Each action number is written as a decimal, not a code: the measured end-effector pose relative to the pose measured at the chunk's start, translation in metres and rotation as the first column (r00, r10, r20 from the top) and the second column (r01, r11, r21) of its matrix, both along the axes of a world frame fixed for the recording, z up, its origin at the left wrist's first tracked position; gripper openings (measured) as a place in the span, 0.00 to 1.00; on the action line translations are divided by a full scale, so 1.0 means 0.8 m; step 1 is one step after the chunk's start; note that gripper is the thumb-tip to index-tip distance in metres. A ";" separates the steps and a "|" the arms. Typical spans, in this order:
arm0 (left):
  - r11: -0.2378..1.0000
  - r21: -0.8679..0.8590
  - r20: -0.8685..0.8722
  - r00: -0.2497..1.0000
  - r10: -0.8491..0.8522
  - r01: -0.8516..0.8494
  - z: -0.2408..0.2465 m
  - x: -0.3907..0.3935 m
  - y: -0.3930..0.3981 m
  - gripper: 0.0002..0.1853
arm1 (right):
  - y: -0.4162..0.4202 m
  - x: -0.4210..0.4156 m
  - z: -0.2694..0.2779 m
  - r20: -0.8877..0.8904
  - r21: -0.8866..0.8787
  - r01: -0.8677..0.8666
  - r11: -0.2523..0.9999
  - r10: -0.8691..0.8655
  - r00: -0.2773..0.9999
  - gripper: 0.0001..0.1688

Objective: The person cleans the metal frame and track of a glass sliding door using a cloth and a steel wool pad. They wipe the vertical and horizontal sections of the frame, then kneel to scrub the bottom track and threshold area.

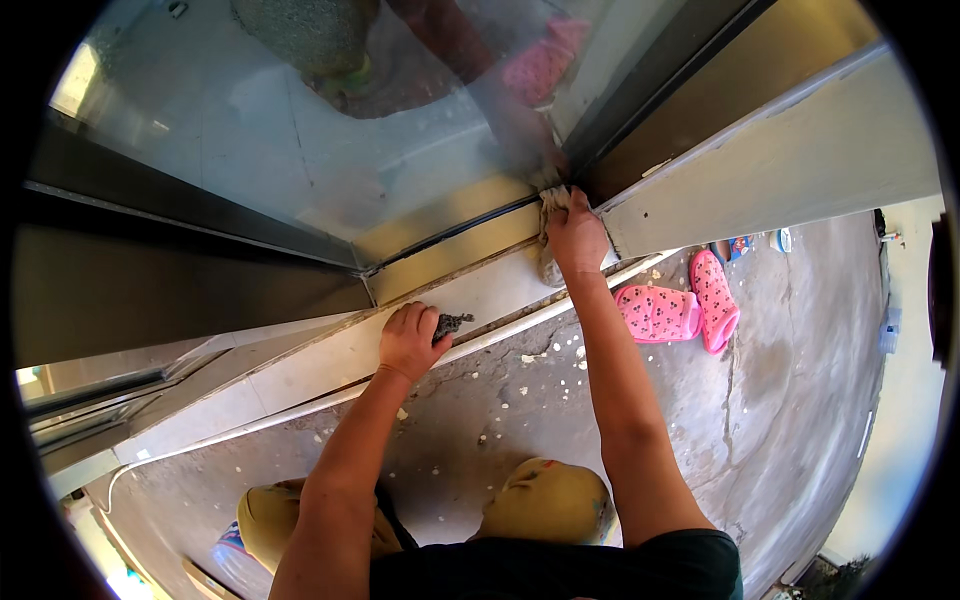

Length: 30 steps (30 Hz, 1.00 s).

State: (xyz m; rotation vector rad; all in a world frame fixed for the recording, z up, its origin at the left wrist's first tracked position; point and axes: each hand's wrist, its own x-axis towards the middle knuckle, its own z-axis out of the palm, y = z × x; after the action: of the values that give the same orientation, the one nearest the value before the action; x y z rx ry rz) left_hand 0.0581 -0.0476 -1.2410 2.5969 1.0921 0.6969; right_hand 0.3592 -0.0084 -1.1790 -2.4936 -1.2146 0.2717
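My left hand [409,341] rests on the pale sill [322,345] below a glass pane, its fingers closed around a dark grey scouring pad [450,325]. Farther right, my right hand [581,236] holds a light, dirty cloth [553,206] in the lower right corner of the metal frame, against the foot of the glass pane [262,150]. Part of the cloth hangs down over the sill. The glass reflects an arm and a pink shape.
Pink patterned slippers [660,313] lie on the stained concrete floor [487,420], right of my right forearm, with more footwear behind them. A white pipe or cable [300,411] runs along the sill's base. A wall panel [765,165] juts out at right.
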 end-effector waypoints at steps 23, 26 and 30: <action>1.000 0.009 0.017 1.000 0.000 0.000 -0.002 0.003 0.001 0.25 | -0.013 -0.020 -0.002 0.030 0.087 -0.028 0.996 0.025 0.999 0.42; 1.000 0.001 0.029 1.000 0.011 -0.011 -0.002 0.000 -0.004 0.25 | -0.014 -0.009 0.020 0.060 0.455 -0.106 0.884 0.089 0.994 0.39; 1.000 0.015 0.021 1.000 0.012 -0.012 -0.002 -0.003 0.000 0.25 | -0.007 -0.019 0.098 0.162 0.676 -0.146 0.723 0.047 0.986 0.38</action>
State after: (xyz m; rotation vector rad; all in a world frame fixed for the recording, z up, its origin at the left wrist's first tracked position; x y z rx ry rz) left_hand 0.0560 -0.0474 -1.2427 2.5920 1.1012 0.7357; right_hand 0.3442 -0.0139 -1.1008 -1.8122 -1.2094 -0.2933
